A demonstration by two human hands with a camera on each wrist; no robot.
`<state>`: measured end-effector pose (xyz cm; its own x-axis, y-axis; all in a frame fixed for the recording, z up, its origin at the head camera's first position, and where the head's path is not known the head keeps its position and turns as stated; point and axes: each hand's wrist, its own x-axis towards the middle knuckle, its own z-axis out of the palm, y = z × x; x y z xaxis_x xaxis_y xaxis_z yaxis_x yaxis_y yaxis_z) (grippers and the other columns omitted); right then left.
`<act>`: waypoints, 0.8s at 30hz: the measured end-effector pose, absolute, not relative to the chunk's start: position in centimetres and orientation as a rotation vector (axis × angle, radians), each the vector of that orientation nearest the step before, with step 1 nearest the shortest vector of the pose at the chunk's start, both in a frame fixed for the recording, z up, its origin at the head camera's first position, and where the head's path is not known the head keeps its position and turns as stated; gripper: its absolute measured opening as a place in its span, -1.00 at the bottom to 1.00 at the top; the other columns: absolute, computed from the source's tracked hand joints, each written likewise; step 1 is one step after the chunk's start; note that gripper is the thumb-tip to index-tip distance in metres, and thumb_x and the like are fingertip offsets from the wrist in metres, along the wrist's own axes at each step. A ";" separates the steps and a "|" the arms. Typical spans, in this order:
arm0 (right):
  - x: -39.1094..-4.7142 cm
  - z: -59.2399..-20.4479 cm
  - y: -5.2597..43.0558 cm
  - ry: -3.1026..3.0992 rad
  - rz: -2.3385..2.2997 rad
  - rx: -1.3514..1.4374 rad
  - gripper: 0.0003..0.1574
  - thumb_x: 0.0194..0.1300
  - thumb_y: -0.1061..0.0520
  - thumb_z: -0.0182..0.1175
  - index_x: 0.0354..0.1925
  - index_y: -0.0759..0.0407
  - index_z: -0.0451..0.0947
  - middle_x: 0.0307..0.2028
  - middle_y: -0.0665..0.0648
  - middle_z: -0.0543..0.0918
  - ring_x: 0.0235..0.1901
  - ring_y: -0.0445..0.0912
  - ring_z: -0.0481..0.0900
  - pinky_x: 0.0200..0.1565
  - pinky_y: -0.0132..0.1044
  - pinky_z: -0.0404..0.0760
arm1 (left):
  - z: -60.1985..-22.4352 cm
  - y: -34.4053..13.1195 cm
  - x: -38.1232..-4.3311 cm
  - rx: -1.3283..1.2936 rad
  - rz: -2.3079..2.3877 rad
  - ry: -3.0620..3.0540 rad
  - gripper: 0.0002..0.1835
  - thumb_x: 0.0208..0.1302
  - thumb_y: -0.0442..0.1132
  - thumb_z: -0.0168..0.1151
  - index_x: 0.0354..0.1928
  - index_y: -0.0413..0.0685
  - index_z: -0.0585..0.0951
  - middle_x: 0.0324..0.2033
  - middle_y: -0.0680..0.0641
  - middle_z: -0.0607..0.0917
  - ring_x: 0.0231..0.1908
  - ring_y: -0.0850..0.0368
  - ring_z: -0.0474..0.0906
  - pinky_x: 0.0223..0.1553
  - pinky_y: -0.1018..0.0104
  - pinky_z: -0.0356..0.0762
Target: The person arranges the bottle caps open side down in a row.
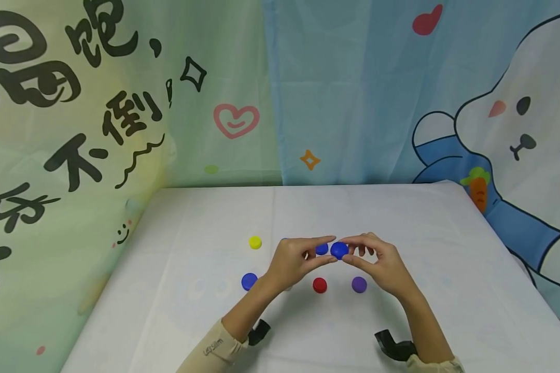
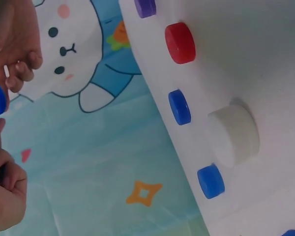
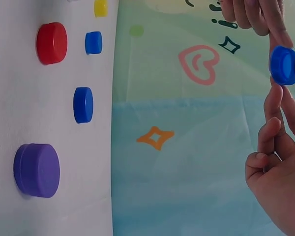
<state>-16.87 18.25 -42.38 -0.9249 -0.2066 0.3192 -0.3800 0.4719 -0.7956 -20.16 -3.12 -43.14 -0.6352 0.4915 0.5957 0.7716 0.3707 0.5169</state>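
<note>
A blue bottle cap (image 1: 339, 250) is held up over the table between both hands, its hollow side showing in the right wrist view. My left hand (image 1: 298, 257) touches its left side with index finger and thumb in a pinch. From the other side, the right hand (image 1: 378, 259) grips the same cap between thumb and index finger, its other fingers loosely bent. Another blue cap (image 1: 322, 249) lies behind the left fingers, partly covered. Nearer me lie a red cap (image 1: 320, 285) and a purple cap (image 1: 359, 284).
A yellow cap (image 1: 255, 242) and a larger blue cap (image 1: 249, 281) lie left on the white table (image 1: 205, 321). A white cap (image 2: 233, 135), mostly hidden by my left arm in the head view, stands near a small blue cap (image 2: 211, 181). Printed cloth (image 1: 345, 93) hangs behind.
</note>
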 end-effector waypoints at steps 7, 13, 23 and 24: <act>-18.5 -43.1 19.7 -2.532 1.333 0.471 -0.63 0.06 0.15 0.37 -0.09 0.06 0.63 -0.42 -0.05 0.52 -0.34 -0.12 0.30 -0.38 -0.23 0.28 | -42.5 -1.5 -21.8 -1.090 -1.118 -2.475 -0.65 0.11 -0.07 0.33 -0.07 -0.05 0.67 -0.75 0.16 0.41 -0.70 0.37 0.26 -0.67 0.55 0.17; -21.4 -44.3 21.9 -2.651 1.149 0.392 -0.61 0.09 -0.05 0.33 -0.14 0.12 0.65 -0.33 0.01 0.62 -0.29 -0.10 0.33 -0.37 -0.22 0.35 | -43.1 1.6 -25.3 -1.082 -0.867 -2.690 -0.62 0.15 0.02 0.27 -0.02 0.04 0.65 -0.74 0.16 0.44 -0.71 0.34 0.29 -0.68 0.55 0.21; -24.6 -49.5 24.4 -2.833 1.008 0.416 -0.65 0.07 0.05 0.36 -0.18 0.23 0.67 -0.37 0.07 0.63 -0.34 0.01 0.35 -0.37 -0.21 0.28 | -47.3 6.3 -28.4 -0.955 -0.472 -3.015 -0.67 0.08 0.04 0.32 -0.08 0.20 0.68 -0.25 0.15 0.69 -0.35 0.28 0.53 -0.49 0.52 0.37; -24.7 -49.9 24.5 -2.846 1.002 0.407 -0.65 0.07 0.06 0.37 -0.19 0.23 0.67 -0.39 0.06 0.61 -0.35 0.01 0.35 -0.38 -0.21 0.27 | -47.6 6.6 -28.5 -0.939 -0.435 -3.033 -0.68 0.07 0.05 0.33 -0.10 0.22 0.69 -0.21 0.15 0.68 -0.31 0.27 0.53 -0.47 0.50 0.39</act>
